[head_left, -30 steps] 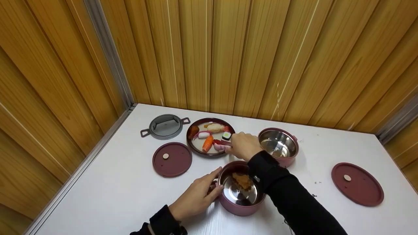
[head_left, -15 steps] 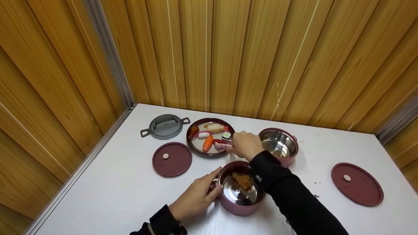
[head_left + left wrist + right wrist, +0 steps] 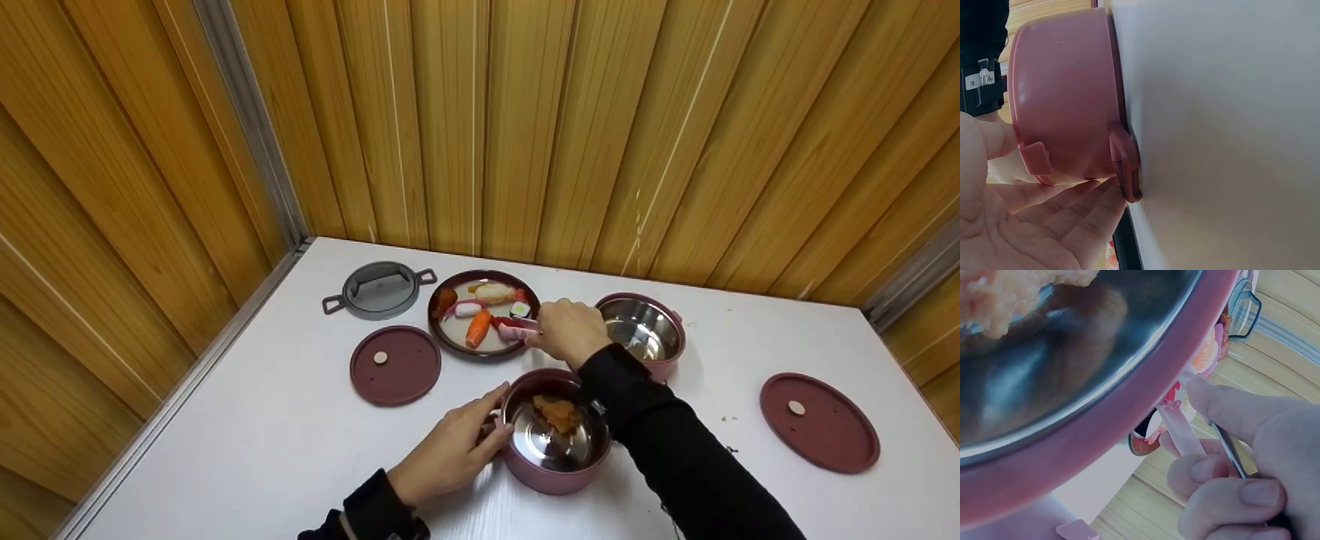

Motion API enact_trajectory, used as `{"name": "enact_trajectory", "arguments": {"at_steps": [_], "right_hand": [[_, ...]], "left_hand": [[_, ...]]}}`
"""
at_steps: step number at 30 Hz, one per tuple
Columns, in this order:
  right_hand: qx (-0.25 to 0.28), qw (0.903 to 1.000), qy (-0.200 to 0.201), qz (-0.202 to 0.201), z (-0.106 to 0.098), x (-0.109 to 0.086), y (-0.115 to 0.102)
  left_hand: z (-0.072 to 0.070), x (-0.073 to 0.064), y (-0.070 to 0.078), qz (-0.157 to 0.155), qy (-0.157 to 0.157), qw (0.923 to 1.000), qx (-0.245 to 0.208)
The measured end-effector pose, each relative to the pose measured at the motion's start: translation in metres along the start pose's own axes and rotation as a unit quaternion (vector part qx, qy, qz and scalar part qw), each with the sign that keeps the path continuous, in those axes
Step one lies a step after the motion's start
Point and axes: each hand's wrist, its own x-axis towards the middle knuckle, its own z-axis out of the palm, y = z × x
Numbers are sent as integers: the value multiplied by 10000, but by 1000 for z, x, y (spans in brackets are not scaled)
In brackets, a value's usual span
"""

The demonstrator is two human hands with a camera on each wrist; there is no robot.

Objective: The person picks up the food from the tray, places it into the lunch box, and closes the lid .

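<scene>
My right hand [image 3: 571, 330] grips a pair of pink-tipped tongs [image 3: 1182, 427] with metal handles. Their tips [image 3: 519, 328] reach over the right side of a dark-rimmed plate [image 3: 485, 355] holding toy-like sushi and other food pieces. Something red shows by the tips; whether they pinch it is unclear. With thumb by the rim and fingers straight, my left hand [image 3: 450, 450] rests against the side of a pink pot [image 3: 1067, 95], next to its handle [image 3: 1126, 163]. An orange-brown fried-looking piece [image 3: 556, 415] lies inside this steel-lined pot. On the plate are an orange piece [image 3: 478, 328] and a sushi roll [image 3: 519, 309].
Behind my right wrist stands a second pink pot [image 3: 643, 337]. A grey two-handled lidded pan [image 3: 381, 292] and a dark red lid [image 3: 396, 375] lie on the left. Another red lid [image 3: 820, 422] lies far right. Wood-patterned panels [image 3: 517, 135] border the white table [image 3: 262, 420].
My right hand has shifted slightly to the right with the tongs, whose tips are a little further from the orange piece. My left hand and the pot stay in place.
</scene>
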Motion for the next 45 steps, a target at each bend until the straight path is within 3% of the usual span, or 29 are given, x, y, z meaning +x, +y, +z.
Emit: {"name": "enact_trajectory", "arguments": {"at_steps": [25, 45], "right_hand": [[285, 9993, 204, -88, -15, -10, 21], [484, 9988, -60, 57, -30, -30, 43]], "left_hand": [[-4, 1, 1, -143, -103, 9998, -63], [-2, -2, 1, -131, -99, 9997, -168]]}}
